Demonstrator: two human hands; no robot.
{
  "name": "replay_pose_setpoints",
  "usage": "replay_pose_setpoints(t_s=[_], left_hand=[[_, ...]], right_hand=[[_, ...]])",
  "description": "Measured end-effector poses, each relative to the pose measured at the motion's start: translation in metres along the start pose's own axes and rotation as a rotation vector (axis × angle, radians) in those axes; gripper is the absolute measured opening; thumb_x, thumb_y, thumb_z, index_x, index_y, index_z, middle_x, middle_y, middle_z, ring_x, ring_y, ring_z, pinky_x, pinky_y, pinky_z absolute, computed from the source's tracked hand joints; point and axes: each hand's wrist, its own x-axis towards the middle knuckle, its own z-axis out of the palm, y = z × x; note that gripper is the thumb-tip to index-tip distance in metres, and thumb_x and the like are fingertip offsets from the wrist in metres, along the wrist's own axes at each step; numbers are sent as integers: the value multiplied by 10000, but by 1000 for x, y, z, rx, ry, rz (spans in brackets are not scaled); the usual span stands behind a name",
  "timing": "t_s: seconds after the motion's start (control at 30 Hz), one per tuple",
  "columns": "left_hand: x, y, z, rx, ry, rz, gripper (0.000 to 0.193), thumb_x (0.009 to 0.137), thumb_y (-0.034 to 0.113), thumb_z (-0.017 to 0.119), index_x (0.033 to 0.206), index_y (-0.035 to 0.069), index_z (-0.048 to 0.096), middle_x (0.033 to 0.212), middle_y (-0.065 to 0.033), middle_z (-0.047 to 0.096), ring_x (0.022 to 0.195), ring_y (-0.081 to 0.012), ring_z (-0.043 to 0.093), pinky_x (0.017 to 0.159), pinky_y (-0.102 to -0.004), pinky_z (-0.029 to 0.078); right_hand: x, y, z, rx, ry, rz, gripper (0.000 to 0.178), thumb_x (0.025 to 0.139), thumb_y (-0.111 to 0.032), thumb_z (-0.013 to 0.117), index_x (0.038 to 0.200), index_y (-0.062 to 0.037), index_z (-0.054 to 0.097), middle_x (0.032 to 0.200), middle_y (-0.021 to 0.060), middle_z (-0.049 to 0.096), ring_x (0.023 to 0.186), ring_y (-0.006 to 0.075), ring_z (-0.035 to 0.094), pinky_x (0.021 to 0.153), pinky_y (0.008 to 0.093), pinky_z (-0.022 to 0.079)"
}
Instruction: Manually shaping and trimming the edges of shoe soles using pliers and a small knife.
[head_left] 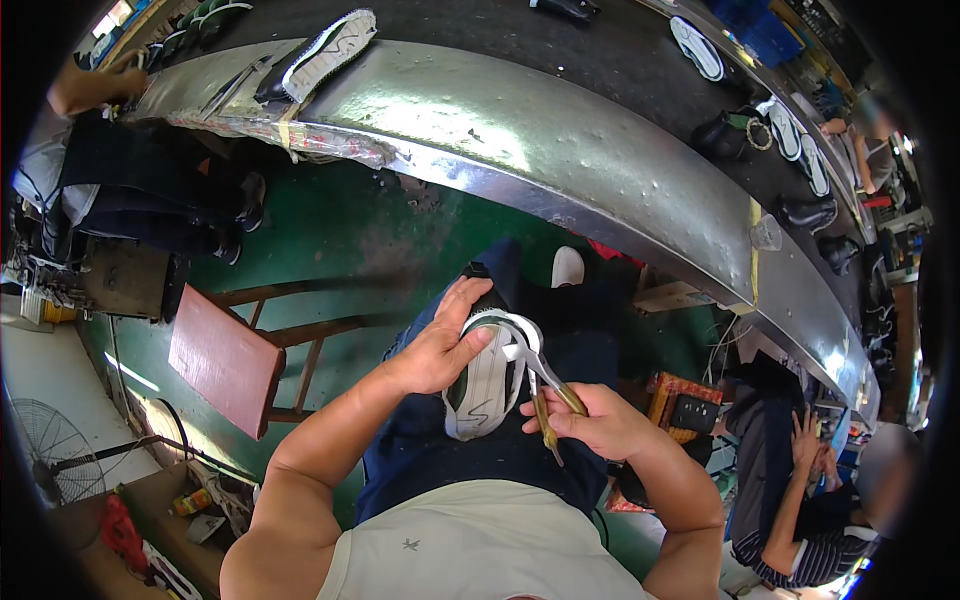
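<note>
Pale shirt [450, 545]; shoe [484, 388] in left hand [445, 345]; right hand [597, 424], with pincers [549, 376], alongside

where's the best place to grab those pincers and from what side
Probably by the two brass-coloured handles of the pincers, coming from the lower right: they spread down and to the right, where the right hand grips them, while the jaws point up over the shoe.
</note>
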Motion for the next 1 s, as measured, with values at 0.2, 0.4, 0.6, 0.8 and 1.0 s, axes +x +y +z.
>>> replay_pose_setpoints(t_s=[0.2, 0.4, 0.6, 0.8, 1.0], left_hand=[[4, -4, 0, -19, -2, 16, 605, 1046, 276, 531, 1525, -10, 296, 1560, -263, 328, 1522, -451, 190, 1252, -490, 145], [7, -4, -1, -4, 39, 33, 492, 1021, 207, 576, 1439, -11, 433, 1495, -225, 443, 1477, -414, 325, 1229, -463, 238], [17, -25, 6, -93, 133, 124, 422, 970, 100, 630, 1370, 16, 527, 1435, -194, 532, 1438, -391, 404, 1217, -457, 274], [5, -17, 5, -106, 96, 66, 462, 942, 31, 655, 1390, 24, 538, 1446, -163, 540, 1431, -317, 429, 1212, -422, 278], [6, -6, 18, -186, 137, -19, 453, 951, 53, 680, 1388, 24, 561, 1448, -142, 549, 1431, -263, 426, 1201, -380, 286]], right_hand=[[6, -13, 5, 71, 65, 83, 361, 1038, -177, 574, 1334, 28, 544, 1229, 105, 624, 1109, 199, 657, 887, 354, 545], [21, 4, -9, -316, 168, 84, 241, 1024, -187, 599, 1163, 9, 607, 911, 81, 683, 732, 176, 679, 657, 351, 551], [86, 98, -19, -770, 619, -536, 216, 949, -151, 675, 1080, 14, 627, 898, 182, 693, 750, 357, 693, 689, 402, 557], [54, 83, 0, -828, 649, -457, 258, 947, -162, 673, 1125, 14, 610, 1013, 223, 693, 906, 420, 689, 770, 463, 561], [15, 52, 11, -1096, 624, -263, 255, 978, -149, 610, 1152, 35, 584, 968, 198, 683, 836, 385, 686, 776, 414, 559]])
